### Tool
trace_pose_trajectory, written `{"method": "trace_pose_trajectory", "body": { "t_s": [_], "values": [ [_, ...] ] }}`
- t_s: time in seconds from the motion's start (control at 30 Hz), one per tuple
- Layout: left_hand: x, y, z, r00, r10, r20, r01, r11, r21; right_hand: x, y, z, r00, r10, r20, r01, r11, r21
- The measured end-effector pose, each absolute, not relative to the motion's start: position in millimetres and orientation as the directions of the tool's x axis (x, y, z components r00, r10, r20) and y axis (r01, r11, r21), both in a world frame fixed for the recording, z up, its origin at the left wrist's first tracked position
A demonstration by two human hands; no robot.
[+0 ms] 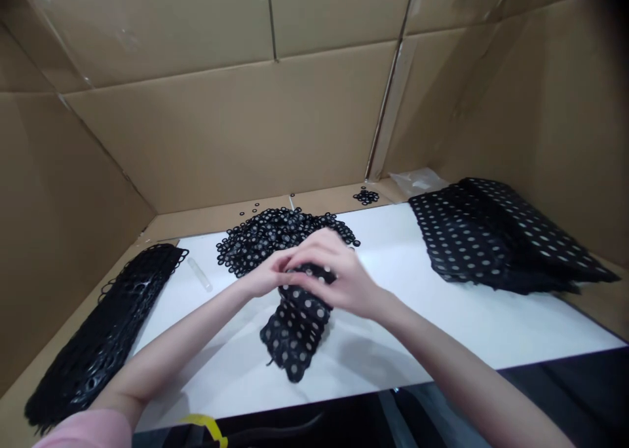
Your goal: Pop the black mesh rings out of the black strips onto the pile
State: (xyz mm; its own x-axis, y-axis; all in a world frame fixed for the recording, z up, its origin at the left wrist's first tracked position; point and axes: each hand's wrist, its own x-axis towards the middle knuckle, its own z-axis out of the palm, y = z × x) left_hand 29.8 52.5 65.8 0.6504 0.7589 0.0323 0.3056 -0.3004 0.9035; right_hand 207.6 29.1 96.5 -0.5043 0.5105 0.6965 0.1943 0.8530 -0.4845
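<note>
A strip of black rubber sheet (297, 333) full of round holes hangs from both hands over the white board. My left hand (271, 272) pinches its upper edge from the left, fingertips partly hidden behind the right hand. My right hand (339, 271) curls over the top of the same strip, thumb below and fingers above. The sheet's lower end droops toward the board's front. Just behind the hands lies a heap of small black rubber rings (265, 235).
Stacked black perforated sheets (466, 238) lie at the right. A long bundle of black ring-edged strips (103, 343) lies at the left, beside a small clear tube (199, 274). A few rings (366, 196) and a clear plastic bag (417, 181) are near the cardboard wall (236, 133).
</note>
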Motion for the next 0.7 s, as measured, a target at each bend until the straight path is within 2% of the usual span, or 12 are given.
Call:
{"method": "trace_pose_trajectory", "body": {
  "t_s": [0.07, 0.1, 0.13, 0.17, 0.23, 0.27, 0.3, 0.4, 0.5, 0.63, 0.7],
  "values": [
    [8.9, 52.9, 59.7, 0.588, 0.788, 0.183, 0.173, -0.343, 0.923, 219.4, 43.9, 81.3, -0.162, 0.716, 0.679, 0.263, 0.694, -0.670],
    [-0.6, 52.0, 57.5, 0.569, 0.790, 0.228, 0.131, -0.361, 0.923, 222.1, 52.0, 71.2, -0.001, 0.796, 0.605, 0.239, 0.588, -0.773],
    [-8.8, 50.8, 56.0, 0.554, 0.796, 0.244, 0.123, -0.368, 0.922, 222.5, 60.0, 60.4, 0.055, 0.861, 0.506, 0.186, 0.489, -0.852],
    [-15.6, 49.6, 55.1, 0.534, 0.808, 0.247, 0.132, -0.368, 0.920, 220.7, 67.4, 49.9, 0.018, 0.918, 0.395, 0.128, 0.390, -0.912],
    [-24.8, 47.5, 54.3, 0.521, 0.821, 0.232, 0.183, -0.373, 0.910, 211.8, 79.2, 33.0, -0.205, 0.970, 0.133, 0.034, 0.143, -0.989],
    [-27.5, 47.0, 54.0, 0.523, 0.821, 0.228, 0.213, -0.385, 0.898, 205.8, 83.3, 27.7, -0.314, 0.948, 0.044, 0.008, 0.049, -0.999],
    [-29.4, 46.8, 53.5, 0.536, 0.816, 0.218, 0.250, -0.400, 0.882, 199.4, 86.4, 24.4, -0.378, 0.926, 0.015, -0.008, 0.013, -1.000],
    [-33.7, 49.8, 51.1, 0.584, 0.790, 0.187, 0.362, -0.460, 0.810, 183.7, 92.1, 22.8, -0.468, 0.881, 0.070, -0.084, 0.034, -0.996],
    [-39.5, 59.4, 49.9, 0.528, 0.821, 0.217, 0.474, -0.497, 0.726, 179.0, 97.9, 20.0, -0.439, 0.887, 0.142, -0.137, 0.090, -0.986],
    [-38.3, 81.1, 55.0, 0.347, 0.835, 0.427, 0.568, -0.550, 0.612, 184.8, 104.5, 7.2, -0.322, 0.927, 0.193, -0.026, 0.195, -0.980],
    [-28.8, 91.9, 59.1, 0.400, 0.754, 0.521, 0.598, -0.646, 0.475, 187.5, 105.2, 2.9, -0.311, 0.923, 0.224, 0.029, 0.245, -0.969]
  ]
}}
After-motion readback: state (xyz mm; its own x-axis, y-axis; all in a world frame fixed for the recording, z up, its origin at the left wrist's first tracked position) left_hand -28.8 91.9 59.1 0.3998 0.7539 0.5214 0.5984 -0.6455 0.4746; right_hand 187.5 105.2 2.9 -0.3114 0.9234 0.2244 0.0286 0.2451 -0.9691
